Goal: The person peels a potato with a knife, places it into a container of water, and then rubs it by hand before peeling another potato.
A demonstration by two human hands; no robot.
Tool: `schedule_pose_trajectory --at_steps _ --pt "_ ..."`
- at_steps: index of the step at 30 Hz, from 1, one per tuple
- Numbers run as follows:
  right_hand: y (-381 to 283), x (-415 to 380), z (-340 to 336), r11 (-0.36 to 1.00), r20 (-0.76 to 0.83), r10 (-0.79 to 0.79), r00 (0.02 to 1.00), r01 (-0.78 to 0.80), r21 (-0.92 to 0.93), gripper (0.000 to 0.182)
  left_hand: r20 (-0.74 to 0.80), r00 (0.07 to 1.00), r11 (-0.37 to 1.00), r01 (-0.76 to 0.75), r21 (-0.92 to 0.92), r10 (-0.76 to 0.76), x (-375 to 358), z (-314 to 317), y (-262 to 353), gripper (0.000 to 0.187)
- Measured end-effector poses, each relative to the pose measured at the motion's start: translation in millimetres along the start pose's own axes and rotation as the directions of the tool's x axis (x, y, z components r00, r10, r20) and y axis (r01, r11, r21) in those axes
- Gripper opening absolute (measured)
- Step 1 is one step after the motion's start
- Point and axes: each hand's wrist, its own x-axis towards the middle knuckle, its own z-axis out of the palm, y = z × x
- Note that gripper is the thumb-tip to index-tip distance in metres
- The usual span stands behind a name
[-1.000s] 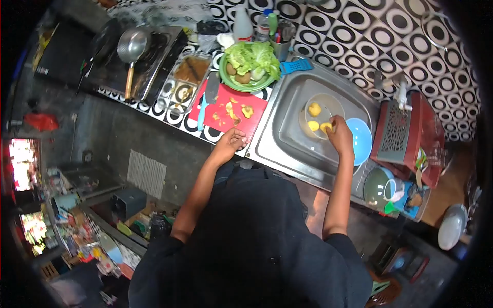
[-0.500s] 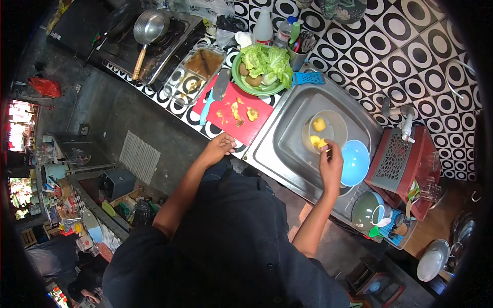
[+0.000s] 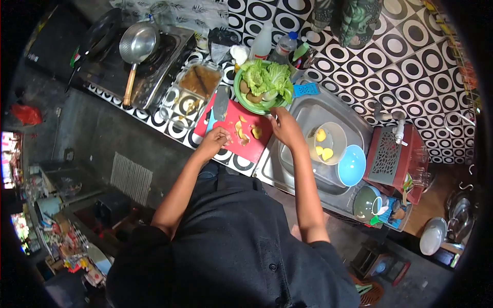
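Observation:
Over the front of the red cutting board [image 3: 245,150] is my left hand [image 3: 213,142], its fingers curled in with nothing visible in them. Close by lies a knife with a blue handle [image 3: 211,121]. My right hand [image 3: 285,126] hovers at the board's right side, below the rim of the green bowl [image 3: 239,95]; its fingers are a little apart and look empty. Yellow peelings [image 3: 241,131] are scattered across the board. The green bowl carries lettuce [image 3: 277,82] and brown potatoes [image 3: 252,97]. Peeled yellow potato pieces [image 3: 327,153] sit in a translucent bowl [image 3: 340,137] in the sink.
Beside the translucent bowl stands a blue bowl [image 3: 352,165] in the steel sink [image 3: 303,172]. A blue grater [image 3: 306,89] lies at the sink's back corner. Left of the board are a clear divided container [image 3: 177,108] and a stove with a saucepan [image 3: 138,43].
My right hand has left the translucent bowl, where it held a yellow potato piece, and moved left to the green bowl. My left hand has come over the board.

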Motion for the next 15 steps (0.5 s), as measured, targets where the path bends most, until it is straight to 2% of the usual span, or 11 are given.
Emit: schedule_pose_trajectory --at_steps 4,5,8,9,12,15 --pt "30 64 39 0.995 0.223 0.016 0.975 0.006 -0.096 0.025 0.012 0.998 0.998 -0.056 -0.026 0.056 16 -23 18 0.012" --pt "33 72 44 0.969 0.267 0.151 0.952 -0.09 -0.229 0.028 0.028 0.997 0.997 -0.064 -0.05 0.066 21 -30 19 0.012" --pt "21 88 47 0.95 0.224 0.176 0.959 -0.106 -0.295 0.031 0.036 0.996 0.993 -0.082 -0.079 0.085 32 -55 17 0.013" --pt "23 90 49 0.966 0.255 0.133 0.958 -0.068 -0.248 0.036 0.048 0.996 0.992 -0.074 -0.1 0.079 31 -63 22 0.014" --pt "33 94 64 0.944 0.218 0.21 0.953 -0.14 -0.297 0.038 0.092 0.994 0.995 -0.059 -0.079 0.066 40 -85 16 0.018" --pt "38 101 78 0.909 0.236 0.345 0.908 -0.261 -0.325 0.046 0.136 0.989 0.996 -0.041 -0.078 0.051 46 -99 16 0.019"
